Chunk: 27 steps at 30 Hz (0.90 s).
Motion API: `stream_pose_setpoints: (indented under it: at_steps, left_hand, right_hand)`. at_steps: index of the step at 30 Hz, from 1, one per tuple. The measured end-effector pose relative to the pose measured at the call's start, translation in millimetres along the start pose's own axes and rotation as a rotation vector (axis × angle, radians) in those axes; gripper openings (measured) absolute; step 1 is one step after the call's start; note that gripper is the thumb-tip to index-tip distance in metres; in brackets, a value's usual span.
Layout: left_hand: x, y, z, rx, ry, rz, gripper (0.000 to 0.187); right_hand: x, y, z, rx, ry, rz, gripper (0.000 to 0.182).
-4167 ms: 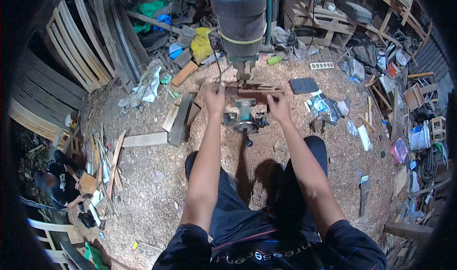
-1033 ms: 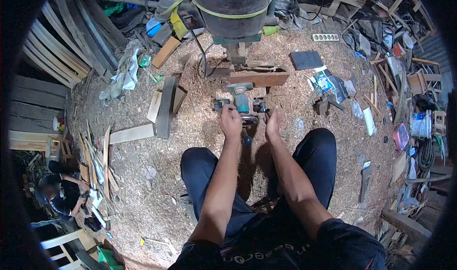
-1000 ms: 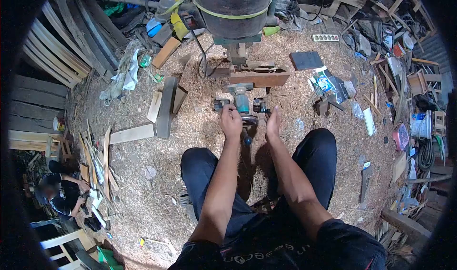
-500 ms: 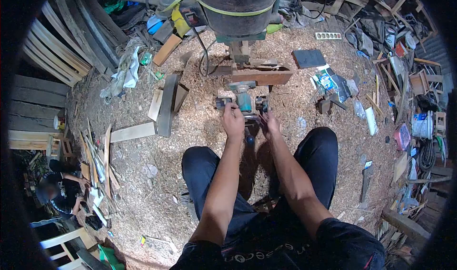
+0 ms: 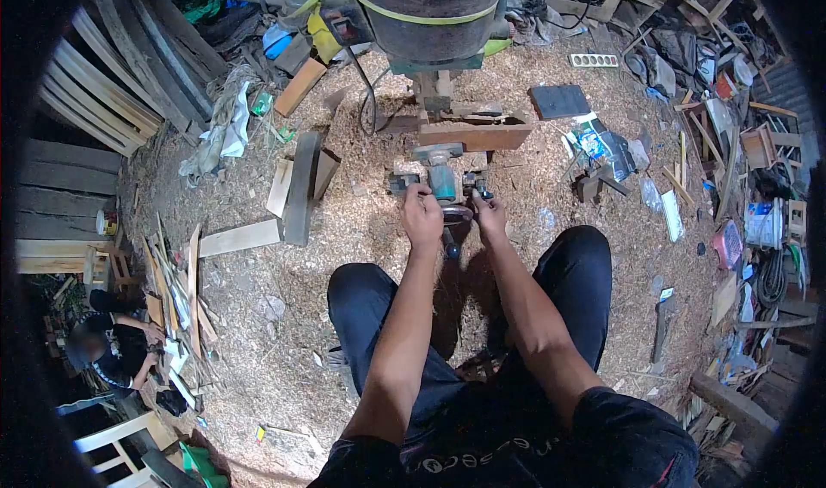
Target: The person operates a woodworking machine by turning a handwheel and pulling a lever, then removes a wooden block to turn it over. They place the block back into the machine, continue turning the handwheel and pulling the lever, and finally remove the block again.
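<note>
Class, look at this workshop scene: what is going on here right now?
A person stands over a drill press on a sawdust floor. Both hands are low on the machine: the left hand and the right hand each grip a part either side of the teal column. A wood block sits on the table above. Another person crouches at far left.

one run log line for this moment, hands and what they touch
left hand: on teal vise | right hand: on vise, grip unclear | wood block: on drill table under motor | floor: sawdust
</note>
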<state>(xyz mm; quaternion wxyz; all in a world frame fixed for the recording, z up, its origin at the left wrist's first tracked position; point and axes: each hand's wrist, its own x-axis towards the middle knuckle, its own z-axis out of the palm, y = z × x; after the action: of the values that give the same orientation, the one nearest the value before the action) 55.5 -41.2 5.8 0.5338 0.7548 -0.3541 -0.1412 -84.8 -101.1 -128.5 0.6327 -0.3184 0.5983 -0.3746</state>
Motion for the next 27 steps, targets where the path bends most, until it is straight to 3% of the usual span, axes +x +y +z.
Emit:
stream_pose_setpoints:
  at_steps: [2, 3, 7, 10, 11, 14, 15, 19, 22, 23, 27]
  left_hand:
    - [-1, 2, -1, 0.013, 0.008, 0.011, 0.017]
    - [0, 3, -1, 0.019, 0.013, 0.017, 0.017]
    - [0, 6, -2, 0.002, 0.003, -0.004, 0.017]
    - [-3, 9, -4, 0.01, -0.007, -0.013, 0.017]
    - [-2, 8, -3, 0.009, -0.007, -0.007, 0.017]
    - [1, 8, -2, 0.017, 0.002, 0.016, 0.017]
    - [0, 6, -2, 0.024, 0.003, 0.02, 0.017]
    - [0, -1, 0, 0.004, 0.01, 0.03, 0.018]
    - [1, 2, -1, 0.017, 0.012, 0.036, 0.018]
    - [1, 3, -1, 0.019, 0.009, 0.031, 0.019]
    - [0, -1, -3, -0.085, -0.081, -0.143, 0.024]
  right_hand:
    - [-15, -17, 5, -0.304, 0.092, -0.053, 0.044]
    - [-19, -15, 10, -0.287, 0.124, -0.237, 0.041]
    - [-28, -6, 10, -0.593, 0.24, -0.54, 0.044]
    - [-18, -3, 14, 0.071, 0.032, -0.153, 0.048]
    - [8, 19, 1, 0.165, 0.011, 0.042, 0.057]
    - [-6, -19, 6, 0.55, -0.139, 0.255, 0.041]
    - [-6, -20, 8, 0.514, -0.114, 0.203, 0.043]
    - [-2, -14, 7, -0.439, 0.165, -0.14, 0.047]
    - [15, 15, 1, -0.165, 0.135, -0.13, 0.05]
    - [24, 25, -3, -0.203, 0.098, -0.074, 0.056]
    - [-22, 6, -2, -0.046, 0.301, -0.416, 0.057]
